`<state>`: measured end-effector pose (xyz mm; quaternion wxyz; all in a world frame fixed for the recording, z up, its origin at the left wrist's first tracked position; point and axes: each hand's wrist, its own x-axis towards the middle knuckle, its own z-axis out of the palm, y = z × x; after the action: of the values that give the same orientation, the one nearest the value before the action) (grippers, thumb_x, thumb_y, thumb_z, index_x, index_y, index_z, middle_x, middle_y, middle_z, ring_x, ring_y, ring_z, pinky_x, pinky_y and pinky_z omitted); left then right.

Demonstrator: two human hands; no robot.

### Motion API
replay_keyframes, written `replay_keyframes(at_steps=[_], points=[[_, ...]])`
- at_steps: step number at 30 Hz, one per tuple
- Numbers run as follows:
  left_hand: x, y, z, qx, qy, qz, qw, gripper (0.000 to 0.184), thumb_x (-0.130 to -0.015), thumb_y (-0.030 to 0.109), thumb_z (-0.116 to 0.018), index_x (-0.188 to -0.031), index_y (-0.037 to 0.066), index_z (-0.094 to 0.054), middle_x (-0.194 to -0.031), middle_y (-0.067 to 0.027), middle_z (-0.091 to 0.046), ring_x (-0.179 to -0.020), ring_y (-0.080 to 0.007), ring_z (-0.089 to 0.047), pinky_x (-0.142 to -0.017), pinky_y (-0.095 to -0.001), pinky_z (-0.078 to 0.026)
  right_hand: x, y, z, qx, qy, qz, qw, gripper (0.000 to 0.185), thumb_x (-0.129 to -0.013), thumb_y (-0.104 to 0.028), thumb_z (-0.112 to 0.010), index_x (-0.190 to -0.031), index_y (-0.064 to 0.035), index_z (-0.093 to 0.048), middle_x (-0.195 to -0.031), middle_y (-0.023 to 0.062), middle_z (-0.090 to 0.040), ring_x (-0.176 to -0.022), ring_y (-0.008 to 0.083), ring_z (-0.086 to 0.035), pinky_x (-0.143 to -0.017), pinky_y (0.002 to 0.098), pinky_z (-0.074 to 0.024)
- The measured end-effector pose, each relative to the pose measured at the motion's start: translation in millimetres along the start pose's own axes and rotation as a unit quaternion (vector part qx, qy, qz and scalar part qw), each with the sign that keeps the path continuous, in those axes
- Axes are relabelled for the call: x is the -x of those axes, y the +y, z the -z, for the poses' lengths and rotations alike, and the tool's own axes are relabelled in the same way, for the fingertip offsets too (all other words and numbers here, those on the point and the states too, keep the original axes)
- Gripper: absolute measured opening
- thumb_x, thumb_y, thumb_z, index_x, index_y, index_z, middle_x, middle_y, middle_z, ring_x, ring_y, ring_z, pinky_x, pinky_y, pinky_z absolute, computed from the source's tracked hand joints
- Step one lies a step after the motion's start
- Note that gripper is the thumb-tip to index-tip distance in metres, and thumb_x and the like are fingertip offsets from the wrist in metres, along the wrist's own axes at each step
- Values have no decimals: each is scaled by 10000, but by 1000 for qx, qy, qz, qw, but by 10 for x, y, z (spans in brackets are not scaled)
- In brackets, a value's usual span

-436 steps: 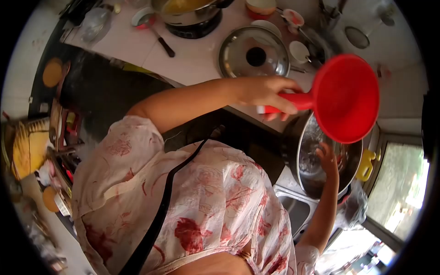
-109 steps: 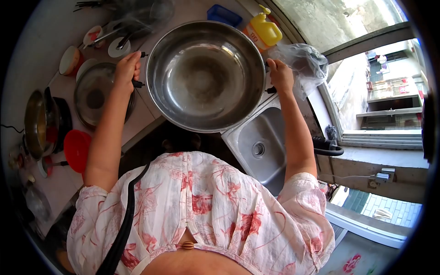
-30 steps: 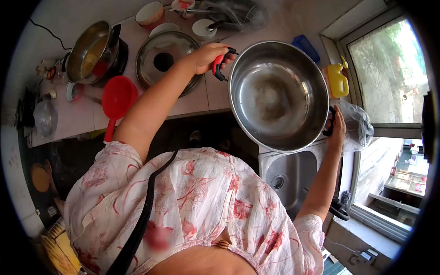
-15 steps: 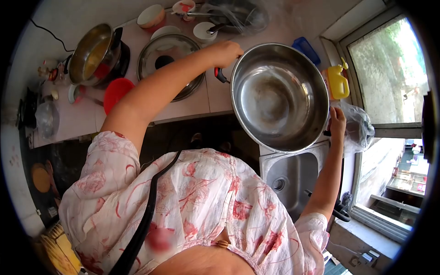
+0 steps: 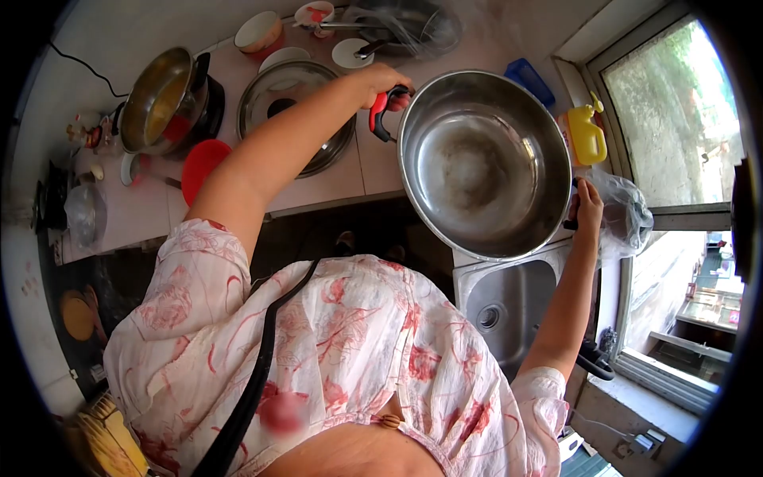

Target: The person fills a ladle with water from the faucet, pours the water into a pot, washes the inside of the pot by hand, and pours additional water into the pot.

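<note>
Table [image 5: 380, 171]: pink, running from nine o'clock round past twelve.
Big pan [image 5: 469, 175]: ahead, at one o'clock. Half a second ago the left grip [image 5: 383, 82] hid more of the red and black handle [image 5: 377, 115]; now more shows. The pan has hardly moved, so I guess the hold is just being fixed.
Sink [image 5: 509, 294]: at six o'clock from the pan, whose near edge covers its far rim. I can't tell if the pan rests on anything.
Lid [image 5: 256, 97]: at nine o'clock; a strip of pink lies between, so there's more room that way.
Clear bag [image 5: 628, 215]: at four o'clock, little room there.
Left grip: bent over the ten o'clock handle, fingers tucked round.
Right grip [image 5: 588, 207]: closed round the four o'clock handle.
Yellow bottle [image 5: 590, 141]: half past two, close to the rim.
Blue tray [image 5: 530, 79]: one o'clock, just past the rim.
</note>
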<state>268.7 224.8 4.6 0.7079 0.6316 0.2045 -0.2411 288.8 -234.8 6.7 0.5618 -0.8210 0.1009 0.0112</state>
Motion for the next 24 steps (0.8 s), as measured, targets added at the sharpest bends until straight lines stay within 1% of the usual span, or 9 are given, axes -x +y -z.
replay_keyframes(at_steps=[5,8,12,14,16,18,19,21,24], points=[[146,-234,-12,111,-7,-80,991,231,-864,169,-473,-984,4,-582,-731,-58,-575,-604,-135,-578,-560,-277,-504,11,-9,-27,-36,5,-2,999,239,-879,-239,-505,-1015,-64,-595,-543,-23,-445,-350,49,-353,-311,201,-262],[286,-355,-65,167,-36,-173,970,307,-819,75,-490,-1111,-19,-492,-895,-101,-582,-747,-179,-604,-699,-302,-516,-7,13,-8,-21,13,3,1000,236,-881,-240,-502,-1019,-74,-598,-547,-24,-446,-353,48,-352,-311,200,-260],[393,-464,-62,148,-35,-218,964,369,-799,43,-504,-1159,-9,-442,-902,-111,-577,-762,-188,-602,-698,-310,-516,-36,47,-44,-17,14,15,1000,226,-863,-241,-536,-993,-75,-617,-552,-24,-456,-365,43,-357,-317,195,-258],[421,-499,-117,59,75,-237,967,432,-783,33,-533,-1193,9,-400,-899,-108,-570,-728,-170,-593,-665,-298,-510,-41,53,-36,1,47,27,999,217,-836,-246,-582,-939,-66,-647,-568,-17,-491,-419,38,-373,-367,191,-275],[552,-521,-299,-10,176,-254,951,469,-786,57,-556,-1212,24,-364,-880,-90,-549,-641,-146,-563,-588,-263,-480,-70,122,-23,79,73,96,990,263,-830,-264,-578,-928,-30,-649,-640,2,-565,-556,47,-453,-505,212,-376],[489,-810,-371,-170,254,-374,876,493,-785,48,-546,-1227,6,-333,-901,-111,-534,-734,-167,-552,-648,-280,-466,-36,105,-32,225,134,151,953,308,-812,-336,-554,-932,-65,-641,-730,108,-636,-673,225,-613,-613,336,-449],[483,-914,-387,-184,277,-401,853,496,-797,50,-537,-1243,17,-323,-928,-111,-537,-779,-169,-550,-683,-284,-464,21,42,-60,263,149,143,943,340,-826,-371,-504,-901,-69,-641,-780,144,-627,-769,320,-602,-666,395,-445],[488,-982,-394,-200,296,-430,829,499,-808,52,-528,-1258,28,-313,-956,-111,-540,-824,-172,-547,-719,-288,-461,92,-74,-78,272,175,62,944,393,-860,-380,-424,-819,-52,-637,-712,167,-605,-714,341,-586,-660,421,-433],[571,-958,-415,-284,330,-461,773,548,-820,58,-514,-1291,4,-241,-1074,-163,-501,-958,-219,-519,-835,-312,-413,-15,108,-39,242,217,93,941,387,-875,-345,-430,-787,-28,-635,-655,135,-614,-564,280,-591,-545,378,-447]])
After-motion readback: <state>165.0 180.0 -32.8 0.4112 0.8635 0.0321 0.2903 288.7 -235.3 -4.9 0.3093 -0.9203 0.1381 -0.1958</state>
